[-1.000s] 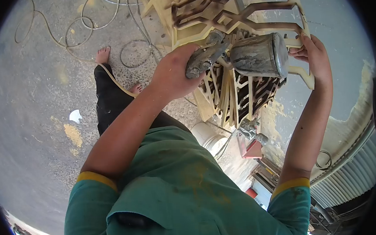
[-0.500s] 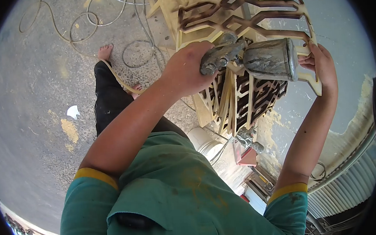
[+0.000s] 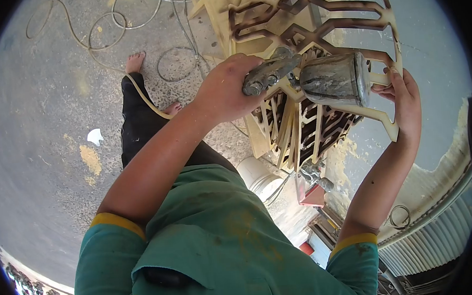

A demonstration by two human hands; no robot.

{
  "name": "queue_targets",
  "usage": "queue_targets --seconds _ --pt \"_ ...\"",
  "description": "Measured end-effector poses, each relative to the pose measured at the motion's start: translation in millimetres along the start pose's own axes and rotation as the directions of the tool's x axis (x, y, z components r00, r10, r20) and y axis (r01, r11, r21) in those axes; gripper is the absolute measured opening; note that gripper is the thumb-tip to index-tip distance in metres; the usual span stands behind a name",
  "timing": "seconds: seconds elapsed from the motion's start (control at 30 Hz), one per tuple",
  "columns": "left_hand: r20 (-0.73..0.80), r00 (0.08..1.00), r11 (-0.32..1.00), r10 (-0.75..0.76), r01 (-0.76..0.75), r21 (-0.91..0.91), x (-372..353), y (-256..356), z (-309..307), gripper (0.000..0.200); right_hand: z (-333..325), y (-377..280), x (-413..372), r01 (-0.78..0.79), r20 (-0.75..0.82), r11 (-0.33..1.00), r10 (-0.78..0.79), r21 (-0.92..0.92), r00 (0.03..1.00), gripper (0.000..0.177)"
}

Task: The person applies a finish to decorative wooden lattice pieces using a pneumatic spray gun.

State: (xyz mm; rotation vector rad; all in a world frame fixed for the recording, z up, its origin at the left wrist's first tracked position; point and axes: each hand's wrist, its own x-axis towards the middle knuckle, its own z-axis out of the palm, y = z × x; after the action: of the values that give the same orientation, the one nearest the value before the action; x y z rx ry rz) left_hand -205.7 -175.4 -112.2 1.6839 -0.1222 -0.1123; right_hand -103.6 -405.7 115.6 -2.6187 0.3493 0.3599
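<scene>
My left hand (image 3: 224,88) is wrapped around a metal spray gun (image 3: 272,74), whose grey, paint-stained cup (image 3: 332,80) points to the right. My right hand (image 3: 406,102) grips the near right corner of a cut-out lattice panel (image 3: 358,22), with its fingers partly behind the pale edge. Dark brown shading covers much of the panel's strips, while its lower edge is pale cream. The gun and cup are in front of the panel and hide part of it. Whether my finger presses the trigger is hidden.
More dark-and-cream lattice panels (image 3: 321,126) lean below the gun. A pale hose (image 3: 146,99) runs past my bare feet to coils on the concrete floor. A white bucket (image 3: 256,176) and a red object (image 3: 312,196) stand near my body. Corrugated metal (image 3: 436,238) is at lower right.
The spray gun in my left hand has shifted slightly left across the panel. My right hand and the panel's near corner are a little lower. Both hands keep their hold.
</scene>
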Motion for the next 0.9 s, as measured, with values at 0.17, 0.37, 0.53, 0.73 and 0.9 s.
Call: queue_targets --seconds 0.17,0.37,0.53,0.73,0.9 --pt "0.099 0.993 0.997 -0.069 0.071 -0.013 16 1 -5 0.041 -1 6 -5 0.026 0.019 0.999 -0.026 0.026 0.999 0.032" --pt "0.207 0.974 0.995 -0.090 0.095 -0.013 27 -12 -19 0.041 -1 6 -5 0.023 0.012 0.998 -0.024 0.062 1.000 0.027" --pt "0.264 0.963 0.998 0.049 -0.037 -0.049 49 -23 -38 0.045 -4 5 -4 0.040 -0.006 0.999 -0.040 0.006 0.999 0.026" --pt "0.444 0.891 0.995 0.098 -0.090 -0.041 97 -29 -61 0.046 -5 -18 -2 -0.009 -0.035 0.993 0.005 -0.116 0.999 0.023" --pt "0.594 0.804 0.999 0.031 -0.010 -0.037 126 -23 -72 0.047 -2 -35 -3 -0.076 -0.045 0.984 0.069 -0.161 0.997 0.022"
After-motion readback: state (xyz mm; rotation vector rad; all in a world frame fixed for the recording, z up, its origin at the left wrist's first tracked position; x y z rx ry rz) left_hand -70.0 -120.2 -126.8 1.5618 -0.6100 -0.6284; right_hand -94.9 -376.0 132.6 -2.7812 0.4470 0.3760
